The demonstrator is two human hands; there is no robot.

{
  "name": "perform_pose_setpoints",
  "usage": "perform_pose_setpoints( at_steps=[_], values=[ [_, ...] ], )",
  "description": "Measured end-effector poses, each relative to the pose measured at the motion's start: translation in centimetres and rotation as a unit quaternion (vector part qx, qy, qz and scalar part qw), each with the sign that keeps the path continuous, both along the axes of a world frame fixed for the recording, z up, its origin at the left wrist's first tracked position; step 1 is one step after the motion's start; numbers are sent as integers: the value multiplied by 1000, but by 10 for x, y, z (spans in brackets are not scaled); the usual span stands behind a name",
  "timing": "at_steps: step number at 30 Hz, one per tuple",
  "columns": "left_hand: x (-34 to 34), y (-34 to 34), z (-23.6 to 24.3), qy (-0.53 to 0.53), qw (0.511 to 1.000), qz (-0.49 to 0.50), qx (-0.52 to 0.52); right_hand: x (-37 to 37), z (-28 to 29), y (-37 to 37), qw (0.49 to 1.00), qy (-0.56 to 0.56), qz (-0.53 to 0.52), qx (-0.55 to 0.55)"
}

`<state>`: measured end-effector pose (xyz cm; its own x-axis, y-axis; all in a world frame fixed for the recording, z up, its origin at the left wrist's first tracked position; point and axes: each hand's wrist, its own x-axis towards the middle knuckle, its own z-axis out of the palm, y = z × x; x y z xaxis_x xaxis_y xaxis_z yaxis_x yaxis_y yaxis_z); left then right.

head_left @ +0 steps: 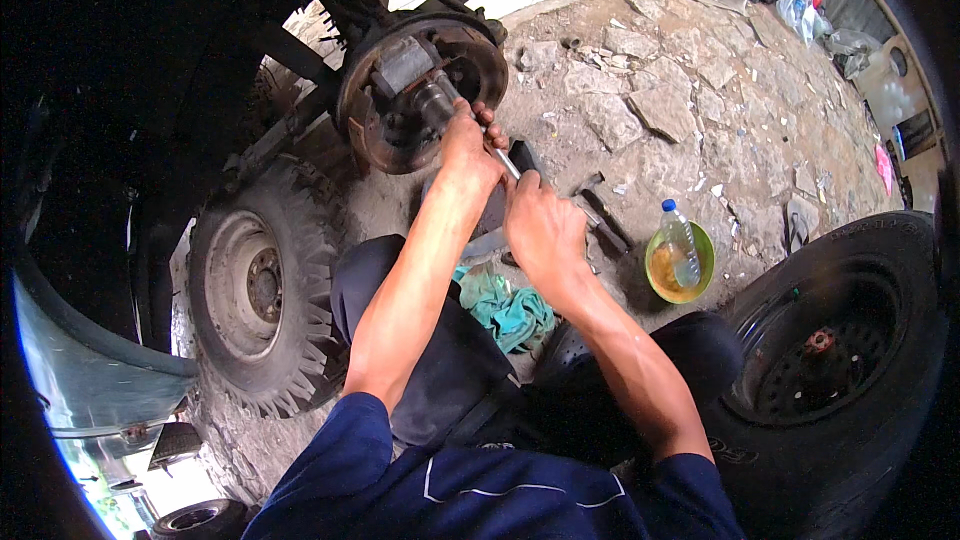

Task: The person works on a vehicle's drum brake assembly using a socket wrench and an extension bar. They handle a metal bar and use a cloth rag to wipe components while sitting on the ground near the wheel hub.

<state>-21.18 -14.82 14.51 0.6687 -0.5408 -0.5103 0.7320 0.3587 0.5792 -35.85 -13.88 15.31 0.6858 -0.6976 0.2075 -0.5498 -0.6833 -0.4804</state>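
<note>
A rusty wheel hub assembly hangs under the vehicle at upper centre, with a dark grey metal block at its top and a cylindrical fitting in the middle. A steel bar reaches diagonally toward the hub. My left hand is closed around the bar close to the fitting, its blackened fingertips curled over it. Lower down, my right hand is closed on the bar's near end. The bar's far tip lies against the hub area; its exact connection is unclear.
A treaded tyre stands at left, another wheel at lower right. A green bowl holds amber liquid and a plastic bottle. Teal rags and dark tools lie on broken paving. Bags sit at upper right.
</note>
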Motion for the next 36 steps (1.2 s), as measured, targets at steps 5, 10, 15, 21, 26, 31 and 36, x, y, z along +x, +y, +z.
perform_pose_setpoints(
  at_steps=[5, 10, 15, 21, 26, 31, 36],
  values=[
    [5, -1, 1, 15, 1000, -5, 14, 5, -10, -16, 998, -37, 21, 54],
    [1, -3, 6, 66, 998, 21, -14, -6, 23, -39, 698, -90, 30, 710],
    [-4, 2, 8, -7, 1000, -14, -25, -10, 10, -44, 759, -85, 45, 643],
    [15, 10, -1, -27, 997, -39, -62, -7, 10, -4, 998, -8, 13, 59],
    [7, 12, 4, -47, 998, -17, -47, 1, 5, -4, 992, -28, 21, 125],
    [2, 12, 6, -122, 992, -5, 37, 1, 2, -29, 853, -107, 55, 508],
    [2, 13, 7, -212, 971, -15, 110, -6, 19, -38, 669, -116, 31, 734]
  ],
)
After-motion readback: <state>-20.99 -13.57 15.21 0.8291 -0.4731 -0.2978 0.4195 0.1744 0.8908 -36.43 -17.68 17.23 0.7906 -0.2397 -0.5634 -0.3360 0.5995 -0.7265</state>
